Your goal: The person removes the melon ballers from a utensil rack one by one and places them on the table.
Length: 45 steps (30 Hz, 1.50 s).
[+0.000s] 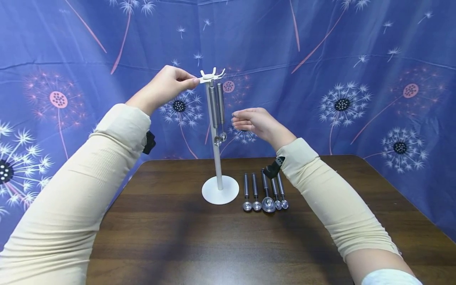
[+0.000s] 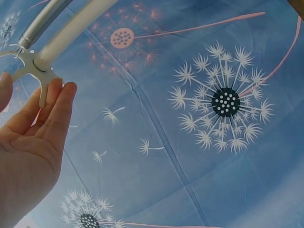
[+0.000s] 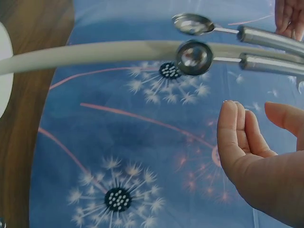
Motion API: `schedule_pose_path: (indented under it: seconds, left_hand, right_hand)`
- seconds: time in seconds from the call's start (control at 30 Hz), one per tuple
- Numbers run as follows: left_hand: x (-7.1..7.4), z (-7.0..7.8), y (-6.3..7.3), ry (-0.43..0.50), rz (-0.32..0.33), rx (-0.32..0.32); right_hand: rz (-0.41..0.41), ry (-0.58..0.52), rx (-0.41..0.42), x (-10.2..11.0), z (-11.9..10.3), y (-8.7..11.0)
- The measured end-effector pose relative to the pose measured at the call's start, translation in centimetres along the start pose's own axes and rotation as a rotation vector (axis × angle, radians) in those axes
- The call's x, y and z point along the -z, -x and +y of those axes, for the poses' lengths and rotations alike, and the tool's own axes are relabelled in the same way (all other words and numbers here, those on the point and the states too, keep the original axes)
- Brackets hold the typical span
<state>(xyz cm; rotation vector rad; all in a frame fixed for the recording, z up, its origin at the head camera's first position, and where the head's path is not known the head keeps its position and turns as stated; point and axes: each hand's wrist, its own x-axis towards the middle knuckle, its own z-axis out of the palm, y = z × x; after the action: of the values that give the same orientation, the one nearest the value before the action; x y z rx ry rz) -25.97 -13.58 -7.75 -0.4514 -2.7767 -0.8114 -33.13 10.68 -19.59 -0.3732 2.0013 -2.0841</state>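
Observation:
A white stand (image 1: pixel 216 158) with a round base carries a ring of upturned hooks (image 1: pixel 210 76) at its top. My left hand (image 1: pixel 170 84) holds the hooks' left side between thumb and fingertips; the left wrist view shows the fingers (image 2: pixel 54 102) against one hook. Two metal scoops (image 1: pixel 214 107) with small round bowls hang from the hooks, handles up. To their right, apart from them, my right hand (image 1: pixel 258 122) is raised with fingers gently bent and nothing in it. In the right wrist view, both hanging bowls (image 3: pixel 194 58) show beyond its fingertips.
On the brown wooden table (image 1: pixel 221 241), several metal scoops (image 1: pixel 254 188) lie in a row right of the stand's base (image 1: pixel 228 196), bowls toward me. One scoop (image 1: pixel 268 204) has a larger bowl. A blue dandelion-print cloth (image 1: pixel 270 51) hangs behind the table.

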Motion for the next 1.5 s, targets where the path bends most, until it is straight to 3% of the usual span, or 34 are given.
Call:
schedule_pose_path:
  seconds: [0.5,0.93,1.5]
  left_hand:
    - [-0.2,0.2,0.1,-0.014,0.014,-0.001]
    - [-0.2,0.1,0.1,-0.004,0.012,-0.006]
    - [-0.2,0.0,-0.1,-0.01,0.007,-0.007]
  right_hand:
    - [-0.088,-0.09,0.091,-2.1,-1.4,-0.2]
    - [-0.125,-0.047,0.12,-2.9,-1.2,-0.6]
    - [-0.106,-0.065,0.175,-2.8,-1.5,0.0]
